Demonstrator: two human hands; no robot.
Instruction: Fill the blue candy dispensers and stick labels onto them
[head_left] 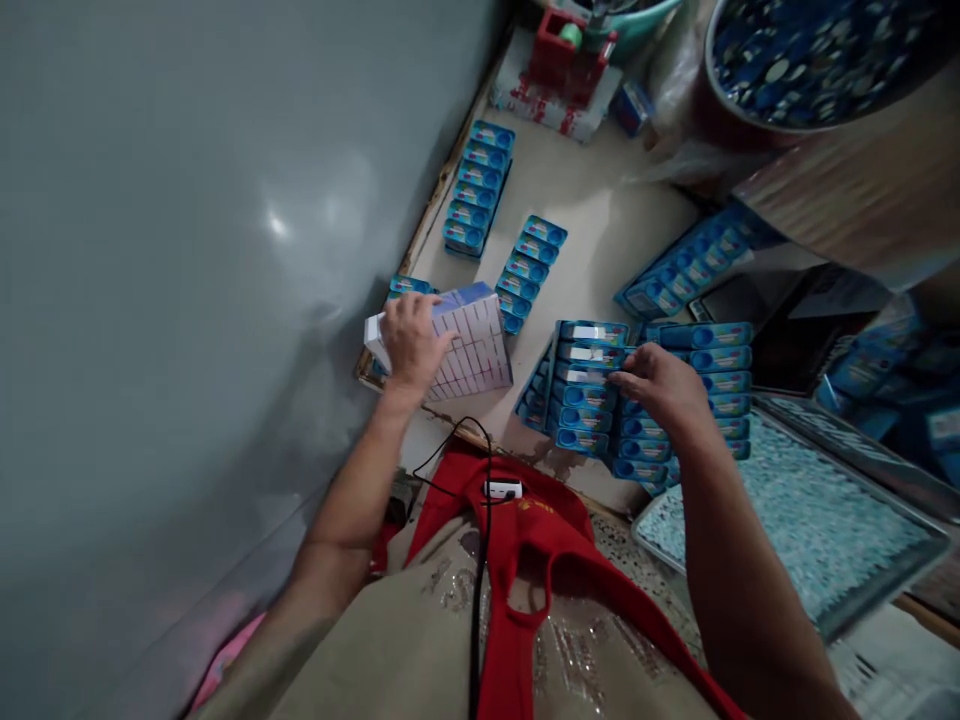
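My left hand (412, 345) is closed over a white and violet block with a printed grid (474, 345), which may be a box or a stack of label sheets. It tilts above the table's front left edge. My right hand (664, 385) has thumb and forefinger pinched together at the end of a row of small blue packs (585, 395). The upper packs in that row carry white strips (592, 354). Whatever lies between the fingertips is too small to make out. Beside it, more blue packs (721, 360) stand in rows, partly covered by my right hand.
Further rows of blue packs (480, 180) lie on the table (592, 190). At the back are a red tape dispenser (562, 60) and a large tub of small pieces (825, 60). A tray of pale blue bits (810, 510) sits at right. A grey wall (187, 250) borders the left.
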